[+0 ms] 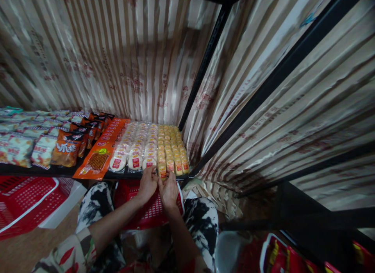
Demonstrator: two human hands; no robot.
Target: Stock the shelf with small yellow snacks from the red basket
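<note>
My left hand and my right hand are close together at the front edge of the shelf. Between them is the front yellow snack packet of a row. The fingers of both hands are bent in and closed at its two sides; exactly how they grip it is partly hidden. Several rows of small yellow packets with red labels lie to the right. Left of my hands run rows of clear-wrapped round white crackers with red labels, the nearest touching my left fingers.
A flat orange snack bag and standing bags of chips fill the shelf's left. A red basket sits on my lap, another red basket at left. Black frame posts and striped curtains surround the shelf.
</note>
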